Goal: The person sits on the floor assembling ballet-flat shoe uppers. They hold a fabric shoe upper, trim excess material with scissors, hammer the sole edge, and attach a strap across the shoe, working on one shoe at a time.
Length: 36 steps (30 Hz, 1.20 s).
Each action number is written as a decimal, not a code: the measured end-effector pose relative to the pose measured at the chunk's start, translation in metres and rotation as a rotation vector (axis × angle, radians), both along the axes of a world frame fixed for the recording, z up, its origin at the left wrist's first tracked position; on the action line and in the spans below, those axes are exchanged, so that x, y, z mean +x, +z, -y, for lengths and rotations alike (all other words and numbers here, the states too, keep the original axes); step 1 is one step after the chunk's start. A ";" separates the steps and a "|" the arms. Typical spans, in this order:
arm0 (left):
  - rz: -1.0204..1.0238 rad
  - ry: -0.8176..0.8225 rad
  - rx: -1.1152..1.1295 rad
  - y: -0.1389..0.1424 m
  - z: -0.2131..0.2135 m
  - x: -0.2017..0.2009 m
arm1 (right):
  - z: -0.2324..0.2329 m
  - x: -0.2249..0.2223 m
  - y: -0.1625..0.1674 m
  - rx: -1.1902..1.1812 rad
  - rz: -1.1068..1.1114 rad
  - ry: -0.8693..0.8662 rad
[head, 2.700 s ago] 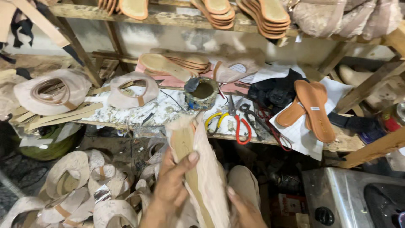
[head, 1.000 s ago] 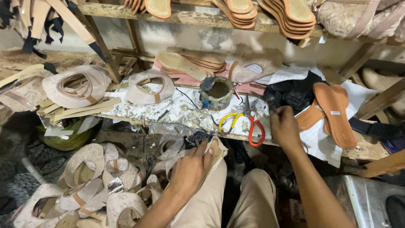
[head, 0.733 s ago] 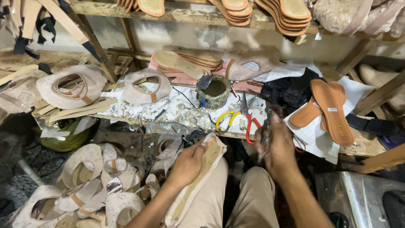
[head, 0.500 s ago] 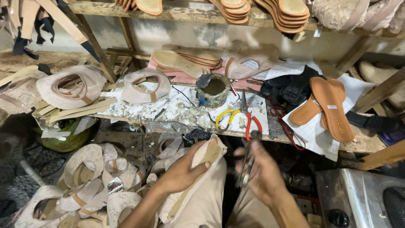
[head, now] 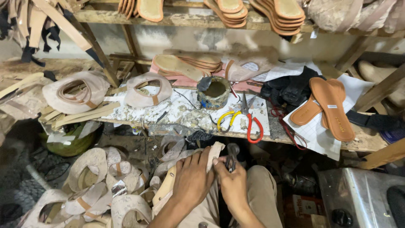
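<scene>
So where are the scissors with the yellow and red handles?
In the head view, the scissors lie on the messy workbench, just right of the round glue pot and above the right hand.

Shoemaker's workshop: stacked sandal soles (head: pixel 278 12), scissors (head: pixel 244 118) on cluttered wooden bench (head: pixel 177 114).
</scene>
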State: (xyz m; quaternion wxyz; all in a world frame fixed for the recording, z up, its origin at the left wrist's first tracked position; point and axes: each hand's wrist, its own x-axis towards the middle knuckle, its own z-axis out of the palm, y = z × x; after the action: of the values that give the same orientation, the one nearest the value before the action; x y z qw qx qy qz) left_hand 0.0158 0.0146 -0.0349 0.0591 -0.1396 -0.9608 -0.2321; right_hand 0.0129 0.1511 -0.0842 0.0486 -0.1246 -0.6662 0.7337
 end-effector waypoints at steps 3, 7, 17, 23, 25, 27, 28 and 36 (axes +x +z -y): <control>-0.014 -0.022 0.051 -0.001 0.001 -0.004 | -0.007 -0.010 0.001 -0.225 0.029 0.127; 0.056 -0.034 0.019 0.000 0.001 -0.006 | -0.017 -0.018 0.008 -0.263 0.083 0.224; 0.242 0.015 0.195 0.007 0.009 -0.024 | -0.059 -0.012 0.042 0.865 -0.294 0.521; 0.185 -0.021 0.179 0.007 0.001 -0.022 | -0.062 -0.025 0.071 1.064 -0.338 0.766; 0.221 -0.014 0.184 0.005 0.001 -0.025 | -0.062 -0.028 0.078 1.123 -0.426 0.789; 0.293 0.009 0.191 -0.001 0.004 -0.030 | -0.060 -0.031 0.081 1.232 -0.207 0.809; 0.352 -0.033 0.287 -0.006 0.008 -0.033 | -0.059 -0.032 0.080 1.281 -0.094 0.818; 0.570 -0.049 0.585 -0.030 0.040 -0.066 | -0.050 -0.036 0.051 1.198 -0.295 0.748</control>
State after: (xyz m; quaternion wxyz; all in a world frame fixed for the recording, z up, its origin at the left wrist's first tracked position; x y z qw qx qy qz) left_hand -0.0506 -0.0257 -0.0644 -0.1780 -0.0697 -0.8284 -0.5265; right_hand -0.0235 0.2008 -0.0331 -0.0563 0.2602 -0.9387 0.2191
